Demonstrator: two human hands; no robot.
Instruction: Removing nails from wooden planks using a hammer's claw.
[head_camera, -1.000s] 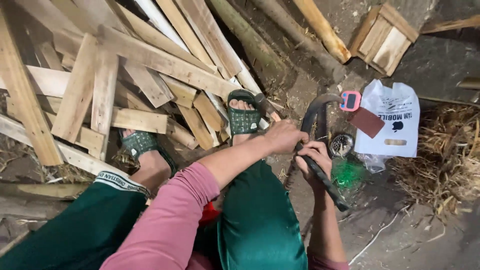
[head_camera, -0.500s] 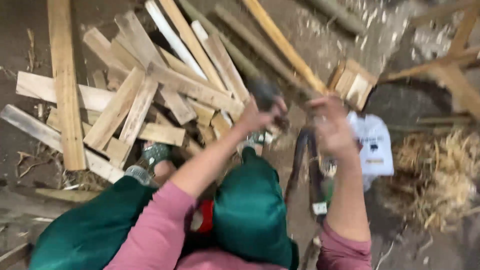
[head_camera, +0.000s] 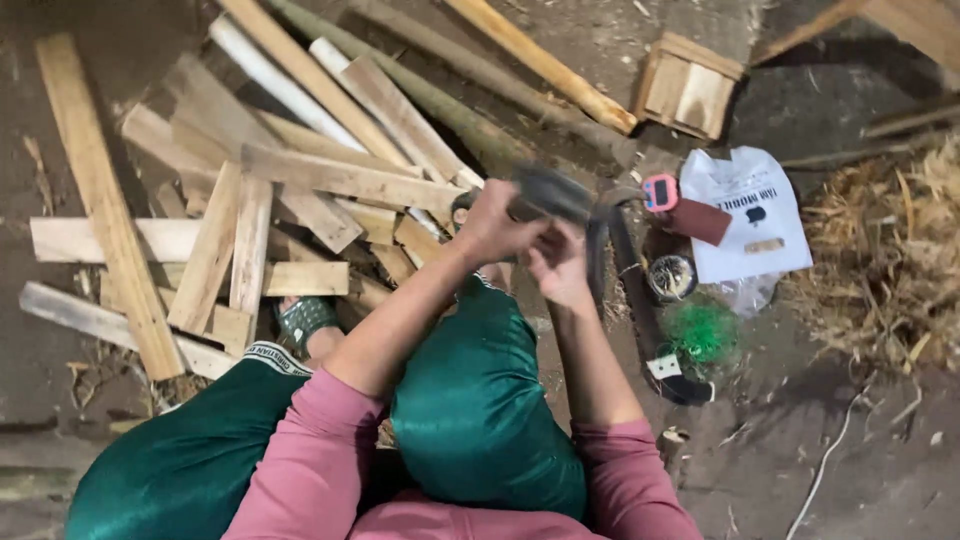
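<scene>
Over the green-clad knees, both hands are closing on a blurred dark tool — left hand wrapped tight, right hand curled beneath. Beyond, loose planks are crowding the feet — a slip could strike them.

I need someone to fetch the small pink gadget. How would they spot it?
Find the white plastic bag lying right of the plank pile. The small pink gadget sits at its left edge, beside a dark red block; nothing else nearby is bright pink.
</scene>
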